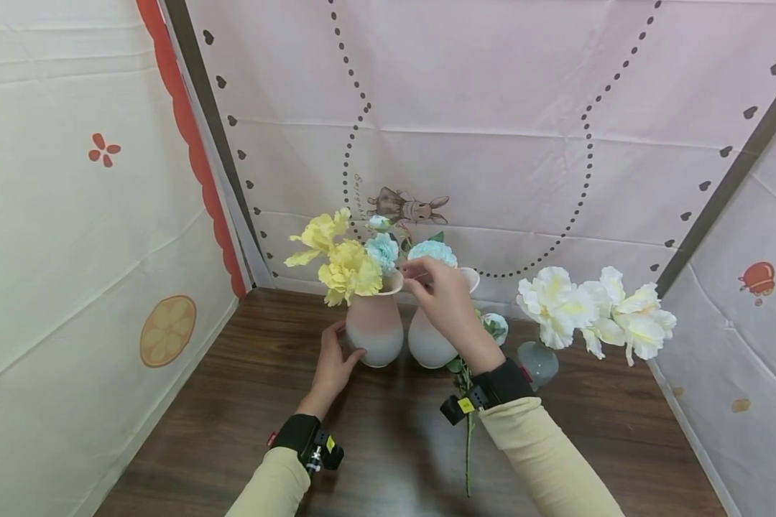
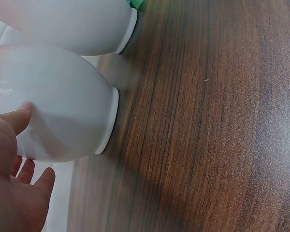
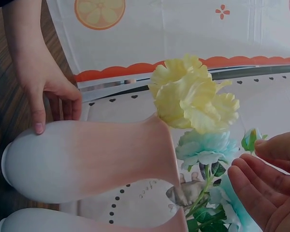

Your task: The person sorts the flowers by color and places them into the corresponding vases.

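My left hand [image 1: 336,359] holds the lower side of an upright pink-and-white vase [image 1: 373,334], its thumb [image 2: 21,116] on the front and the fingers curled behind. Yellow flowers [image 1: 349,271] lean out over this vase's left rim. My right hand [image 1: 442,301] is raised at the vase mouths, thumb and fingertips apart in the right wrist view. A blue bud [image 3: 251,139] shows beside its thumb tip, with a blue bloom [image 3: 205,145] to its left. A second pink-and-white vase [image 1: 428,343] stands to the right, partly behind my right forearm. Which vase holds the blue stems I cannot tell.
A light blue flower [image 1: 495,328] with a long green stem [image 1: 468,459] lies on the brown wooden table [image 1: 388,452], right of the vases. Further right, white flowers [image 1: 562,307] stand above a grey-blue vase [image 1: 538,362]. Printed cloth walls [image 1: 459,93] enclose the back and sides.
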`<state>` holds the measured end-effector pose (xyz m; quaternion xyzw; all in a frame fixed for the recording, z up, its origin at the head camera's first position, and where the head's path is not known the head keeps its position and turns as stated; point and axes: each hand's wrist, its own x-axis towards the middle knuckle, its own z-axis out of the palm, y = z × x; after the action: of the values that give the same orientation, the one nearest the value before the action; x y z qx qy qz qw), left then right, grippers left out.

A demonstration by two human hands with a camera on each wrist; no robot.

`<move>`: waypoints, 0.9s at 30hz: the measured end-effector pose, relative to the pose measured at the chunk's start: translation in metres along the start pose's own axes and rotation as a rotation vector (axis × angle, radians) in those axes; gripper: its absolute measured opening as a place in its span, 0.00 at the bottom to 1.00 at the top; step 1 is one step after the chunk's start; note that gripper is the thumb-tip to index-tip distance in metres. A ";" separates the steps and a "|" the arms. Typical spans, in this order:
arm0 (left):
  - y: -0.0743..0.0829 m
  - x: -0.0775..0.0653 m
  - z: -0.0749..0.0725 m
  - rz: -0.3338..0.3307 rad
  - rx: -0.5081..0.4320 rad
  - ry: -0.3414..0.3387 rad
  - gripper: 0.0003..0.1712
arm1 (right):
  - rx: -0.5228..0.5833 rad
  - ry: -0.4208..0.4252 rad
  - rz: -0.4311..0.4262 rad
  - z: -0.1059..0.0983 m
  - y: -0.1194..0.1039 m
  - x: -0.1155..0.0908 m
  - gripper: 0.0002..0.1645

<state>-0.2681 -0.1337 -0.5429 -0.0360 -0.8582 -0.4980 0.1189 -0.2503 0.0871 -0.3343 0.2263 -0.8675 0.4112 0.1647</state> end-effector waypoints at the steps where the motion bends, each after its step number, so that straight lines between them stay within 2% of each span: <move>1: 0.000 0.000 0.000 0.000 -0.001 0.002 0.42 | 0.005 0.005 -0.005 0.000 0.001 -0.001 0.14; 7: -0.001 0.001 0.000 0.010 -0.004 0.009 0.42 | 0.033 0.024 -0.023 0.002 0.006 -0.010 0.12; 18: -0.002 0.002 -0.001 -0.023 -0.009 -0.011 0.42 | 0.028 0.027 0.024 0.007 0.019 -0.027 0.12; 27: -0.002 0.002 -0.001 -0.023 0.009 -0.010 0.42 | 0.041 0.022 0.062 0.011 0.032 -0.045 0.10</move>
<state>-0.2699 -0.1354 -0.5439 -0.0281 -0.8614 -0.4953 0.1091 -0.2305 0.1082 -0.3829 0.1983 -0.8637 0.4361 0.1566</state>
